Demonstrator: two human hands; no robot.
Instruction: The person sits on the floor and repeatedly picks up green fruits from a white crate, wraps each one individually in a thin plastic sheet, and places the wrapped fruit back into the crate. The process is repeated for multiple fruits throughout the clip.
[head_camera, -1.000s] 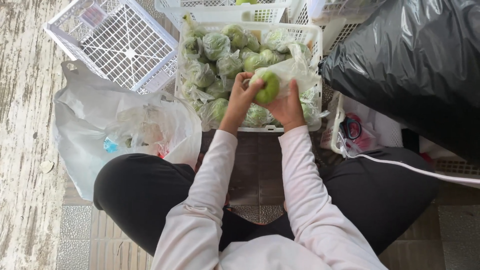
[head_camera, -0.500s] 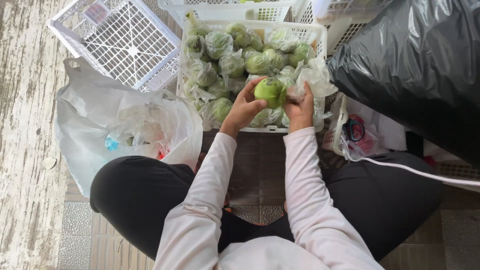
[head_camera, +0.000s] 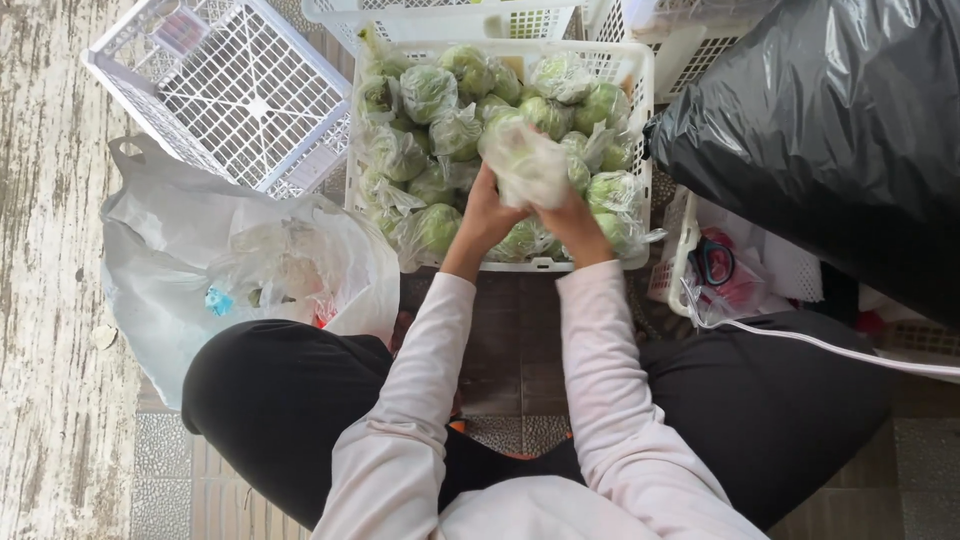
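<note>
Left hand (head_camera: 487, 212) and right hand (head_camera: 566, 214) both gripped clear bag (head_camera: 525, 160), apparently wrapping green fruit | above white crate (head_camera: 640, 100).

I see pale pink long sleeves, smooth knit, snug at the wrists, running up to both bare hands: left hand (head_camera: 487, 212), right hand (head_camera: 570, 215). Same pink top fills the lower frame. Black trousers on both legs. No rings or watch visible.
</note>
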